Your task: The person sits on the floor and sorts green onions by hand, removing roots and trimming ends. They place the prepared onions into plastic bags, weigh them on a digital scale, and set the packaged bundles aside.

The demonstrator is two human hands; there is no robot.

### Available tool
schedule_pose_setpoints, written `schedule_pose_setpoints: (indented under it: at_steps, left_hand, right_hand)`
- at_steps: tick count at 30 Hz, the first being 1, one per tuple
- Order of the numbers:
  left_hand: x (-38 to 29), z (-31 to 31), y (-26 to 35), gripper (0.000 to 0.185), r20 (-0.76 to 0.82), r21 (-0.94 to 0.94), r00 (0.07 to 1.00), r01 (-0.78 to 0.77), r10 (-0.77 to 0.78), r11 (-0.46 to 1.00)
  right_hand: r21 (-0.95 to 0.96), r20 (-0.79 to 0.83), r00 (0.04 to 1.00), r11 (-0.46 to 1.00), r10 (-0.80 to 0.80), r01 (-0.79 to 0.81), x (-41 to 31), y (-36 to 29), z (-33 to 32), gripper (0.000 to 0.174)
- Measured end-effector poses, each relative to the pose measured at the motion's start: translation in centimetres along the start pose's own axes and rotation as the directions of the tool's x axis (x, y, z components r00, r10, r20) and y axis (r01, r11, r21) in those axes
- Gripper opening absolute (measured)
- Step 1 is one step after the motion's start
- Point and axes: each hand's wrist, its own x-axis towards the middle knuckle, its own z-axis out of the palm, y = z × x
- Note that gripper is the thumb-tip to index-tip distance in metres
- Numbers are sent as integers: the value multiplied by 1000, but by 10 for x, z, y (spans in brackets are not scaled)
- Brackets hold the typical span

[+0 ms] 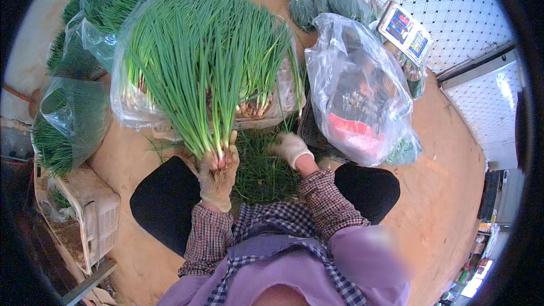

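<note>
My left hand (219, 180), in a pale glove, grips a bunch of spring onions (216, 129) by its reddish bulbs and hairy roots. The long green leaves fan upward over a larger pile of spring onions (255, 72), which lies in a clear plastic bag (131, 112) on a light crate (265, 122). To the right, my gloved right hand (293, 148) is blurred, with curled fingers, above loose green trimmings (263, 174) between my knees. Some green blades show just beyond it; whether it holds any is not clear.
A clear plastic bag (361, 72) with something pink inside stands at right, beside a digital scale (406, 34). Bagged greens (350, 0) lie behind it. More bagged greens (70, 123) stand at left, above a plastic crate (95, 221). The floor (437, 170) is brownish.
</note>
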Motion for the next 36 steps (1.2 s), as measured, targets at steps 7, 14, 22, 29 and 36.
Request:
schedule_pose_setpoints:
  at_steps: [7, 14, 22, 29, 36]
  left_hand:
    - [3, 1, -15, 55, 43, -103, 991, 129, -125, 986]
    - [8, -13, -26, 38, -343, 524, 920, 17, 192, 851]
    - [3, -18, -31, 45, -189, 550, 980, 60, 54, 833]
    - [-6, -11, -16, 49, 2, 373, 997, 71, -77, 925]
    - [-19, 0, -24, 43, -84, 528, 996, 44, 1, 848]
  right_hand:
    - [565, -352, 803, 793, 481, -227, 79, 43, -17, 27]
    - [777, -611, 753, 372, 246, 508, -30, -25, -7, 23]
    - [-291, -522, 644, 827, -558, 481, -105, -99, -7, 48]
    - [373, -775, 617, 692, -134, 618, -114, -69, -55, 26]
    - [528, -746, 666, 609, -2, 593, -73, -78, -46, 23]
